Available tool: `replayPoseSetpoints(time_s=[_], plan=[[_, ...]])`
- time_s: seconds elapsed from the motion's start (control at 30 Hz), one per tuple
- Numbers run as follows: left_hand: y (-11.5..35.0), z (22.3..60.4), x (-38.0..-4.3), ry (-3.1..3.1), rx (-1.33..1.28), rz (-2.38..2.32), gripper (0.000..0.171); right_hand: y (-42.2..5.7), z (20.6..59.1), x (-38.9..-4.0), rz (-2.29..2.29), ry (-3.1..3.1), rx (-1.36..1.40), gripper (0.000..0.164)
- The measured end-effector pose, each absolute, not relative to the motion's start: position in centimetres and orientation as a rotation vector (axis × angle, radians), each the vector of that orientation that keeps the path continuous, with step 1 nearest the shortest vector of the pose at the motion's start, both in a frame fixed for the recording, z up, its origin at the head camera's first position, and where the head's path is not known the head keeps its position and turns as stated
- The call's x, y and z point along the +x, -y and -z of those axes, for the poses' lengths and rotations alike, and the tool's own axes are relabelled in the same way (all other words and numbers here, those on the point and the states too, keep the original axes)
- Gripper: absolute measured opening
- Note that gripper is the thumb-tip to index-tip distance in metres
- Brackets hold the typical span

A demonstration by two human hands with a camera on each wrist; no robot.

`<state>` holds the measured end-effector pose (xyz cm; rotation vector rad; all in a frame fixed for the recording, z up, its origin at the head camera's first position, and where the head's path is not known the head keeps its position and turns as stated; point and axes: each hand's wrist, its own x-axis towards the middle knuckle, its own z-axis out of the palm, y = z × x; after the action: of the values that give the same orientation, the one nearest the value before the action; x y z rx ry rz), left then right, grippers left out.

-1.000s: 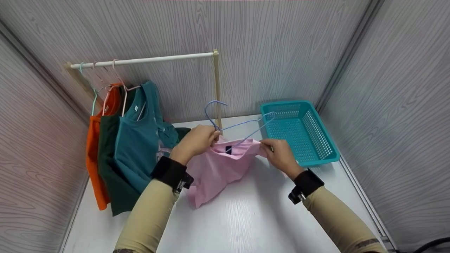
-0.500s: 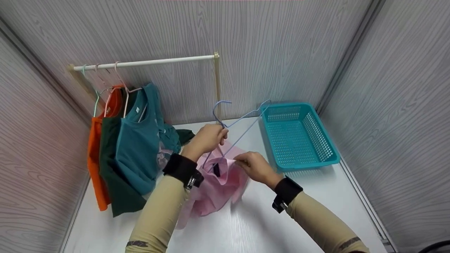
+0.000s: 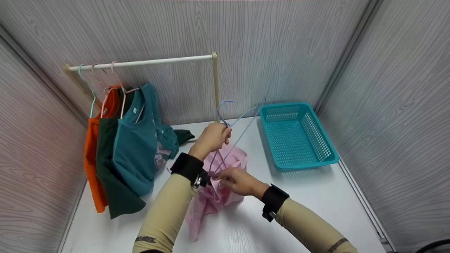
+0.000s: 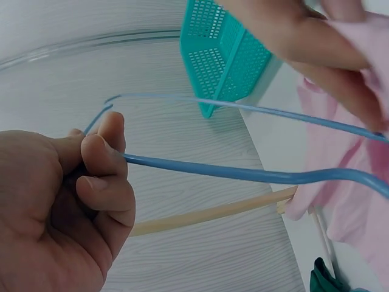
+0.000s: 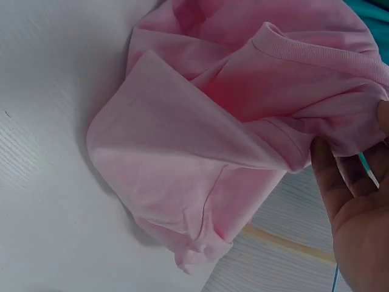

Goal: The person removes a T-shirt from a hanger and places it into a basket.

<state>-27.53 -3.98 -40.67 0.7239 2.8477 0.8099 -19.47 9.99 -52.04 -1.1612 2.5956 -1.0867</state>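
From the shirt (image 3: 211, 202), the basket (image 3: 294, 142) stands at two o'clock on the table (image 3: 327, 203), wall (image 3: 274, 45) at twelve; left hand (image 3: 212, 137) grips hanger (image 4: 249, 175), right hand (image 3: 242, 182) pinches shirt.

The blue hanger (image 4: 255, 176) presented as a smooth, lightly glossy coated rod. The pink shirt (image 5: 182, 134) was soft, matt cloth, with a finely ribbed neckband (image 5: 322, 58). The teal shirt (image 3: 135, 154) was likewise matt cloth. The basket (image 3: 291, 144) appeared to be perforated plastic with a low sheen. The tabletop (image 3: 316, 196) was smooth and faintly reflective; the wall panels (image 3: 274, 52) bore a matt wood-grain pattern. The rail (image 3: 165, 60) looked smooth; its post (image 3: 216, 88) resembled pale wood.
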Motion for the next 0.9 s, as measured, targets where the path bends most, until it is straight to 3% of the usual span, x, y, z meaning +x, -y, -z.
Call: replayPoseSetpoints(time_s=[0.13, 0.37, 0.9], plan=[[4.2, 40.9, -27.7, -2.865, 0.67, -0.829, 0.034, -9.6, 52.8, -19.0, 0.985, -2.565, -1.22, 0.024], [6.4, 40.6, -27.8, -2.762, 0.597, -0.865, 0.034, -10.9, 53.7, -18.9, 0.917, -2.577, -1.093, 0.019], [14.3, 40.5, -28.1, -2.55, 0.357, -0.952, 0.032, -19.0, 55.7, -18.9, 0.855, -2.707, -0.788, 0.018]])
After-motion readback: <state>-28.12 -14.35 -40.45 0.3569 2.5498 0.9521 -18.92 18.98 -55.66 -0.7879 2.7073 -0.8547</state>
